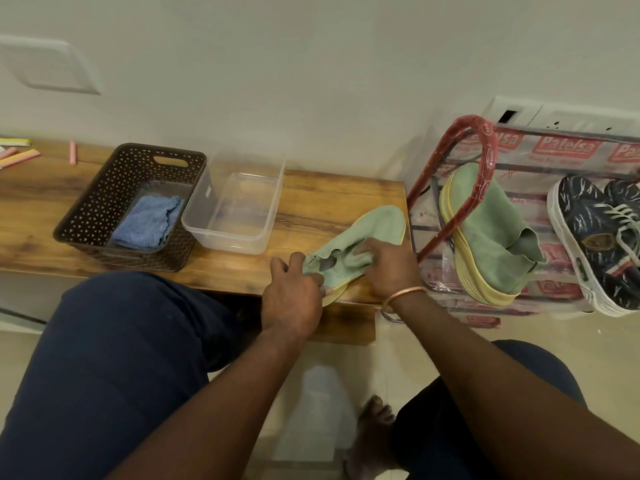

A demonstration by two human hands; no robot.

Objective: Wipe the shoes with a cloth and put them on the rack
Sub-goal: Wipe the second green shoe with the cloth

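- Far left, at the bench's [329, 202] back edge, lie a few pastel chalk sticks [20, 155], which play no part in the work.
- Next along, a brown basket [104, 209] sits mid-bench and holds a crumpled blue cloth [147, 221]. Neither hand touches the cloth.
- Just beside the basket's right wall stands a clear tub [235, 233], which looks empty.
- The left hand [294, 296] is at the bench's front edge, its fingers curled round the heel end of the green shoe [377, 226], steadying it.
- The green shoe lies near the bench's right end. Its toe points toward the back right corner and its yellow-soled heel hangs just over the front edge.
- The right hand [388, 268] rests on the shoe's opening with fingers closed into bunched soft green fabric. I cannot tell whether that is the shoe's own floppy collar or a cloth of the same colour.
- Right of the bench stands the rack [446, 206], red-framed and wrapped in printed plastic. On it are the matching shoe [485, 230], tilted on its side, and beyond that the dark patterned sneakers [595, 237].
- By my reading the task is well along, with three shoes racked and one in hand. What is left is to finish wiping this shoe, if that is what is under way, and set it beside its mate.
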